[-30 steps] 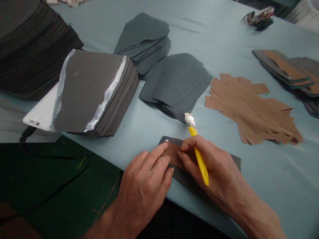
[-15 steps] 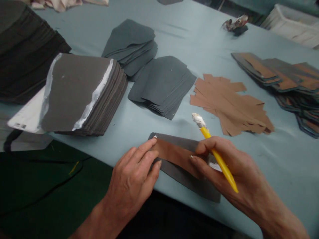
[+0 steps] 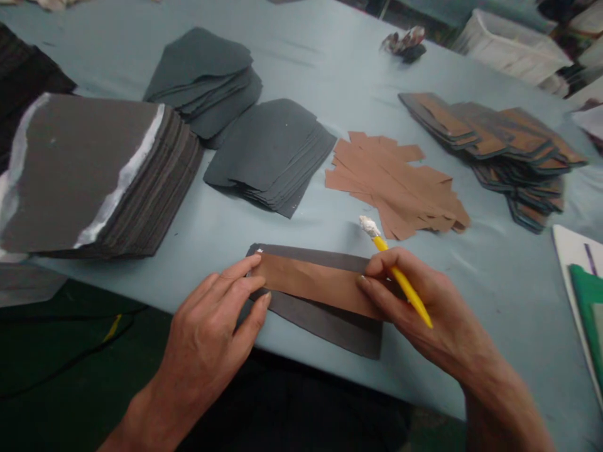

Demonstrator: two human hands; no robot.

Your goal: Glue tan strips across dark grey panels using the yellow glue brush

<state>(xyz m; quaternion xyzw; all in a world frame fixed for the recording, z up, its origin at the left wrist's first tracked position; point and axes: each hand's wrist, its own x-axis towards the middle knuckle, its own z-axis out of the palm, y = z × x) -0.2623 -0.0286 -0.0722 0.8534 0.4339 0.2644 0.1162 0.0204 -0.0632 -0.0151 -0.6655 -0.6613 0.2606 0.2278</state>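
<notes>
A brown strip (image 3: 311,280) lies lengthwise over a dark grey piece (image 3: 330,323) of sheet material near the table's front edge. My left hand (image 3: 211,317) is open, its outstretched fingertips touching the left end of the strip, where a small white spot shows. My right hand (image 3: 431,301) pinches the strip's right end between thumb and finger. That same hand also holds a glue brush (image 3: 409,294) with a yellow handle, its white-coated tip pointing up and away. The strip's far right end is hidden under my right fingers.
A thick dark stack (image 3: 89,169) with white smeared edges stands left. Grey sheets (image 3: 268,150) and loose brown strips (image 3: 400,182) lie behind my hands. Pieces with brown strips (image 3: 490,132) are piled right. A white bin (image 3: 513,47) stands at the back.
The view has swung right, so things sit further left in it. The strip's right end now lies straighter across the dark piece. Both hands stay at its ends.
</notes>
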